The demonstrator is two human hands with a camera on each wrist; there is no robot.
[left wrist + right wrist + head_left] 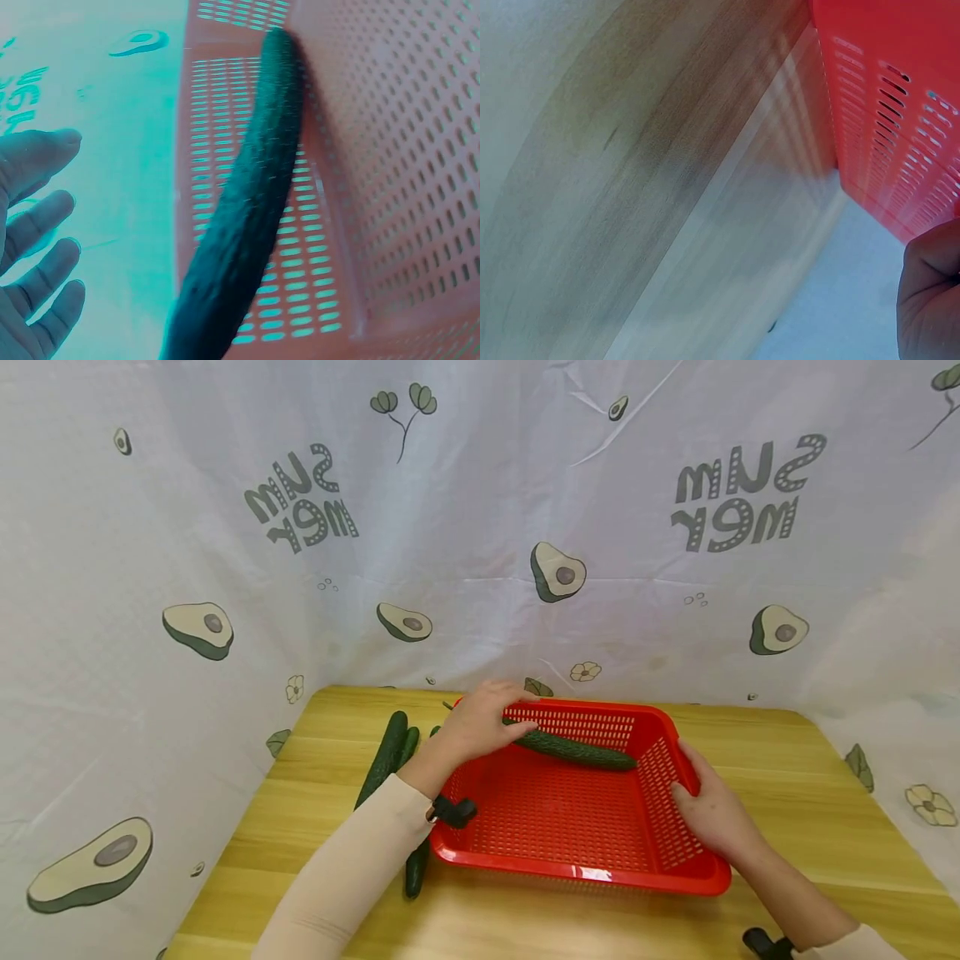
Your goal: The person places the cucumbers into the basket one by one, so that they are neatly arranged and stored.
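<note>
A red plastic basket (555,827) with slotted walls stands tilted on the table. One long dark green cucumber (577,750) lies in it along the far wall; the left wrist view shows this cucumber (247,202) slanting across the slots. My left hand (483,722) is over the basket's far left corner, overlapping the cucumber in the head view. In the left wrist view its fingers (45,277) are spread, apart from the cucumber, with nothing between them. My right hand (716,810) grips the basket's right rim, thumb inside; the right wrist view shows this hand (934,296) at the red wall.
Several cucumbers (384,762) lie on the wooden table (300,827) left of the basket, partly hidden by the left arm and basket. A pale curtain (480,527) printed with avocados and lettering hangs behind the table and at its sides.
</note>
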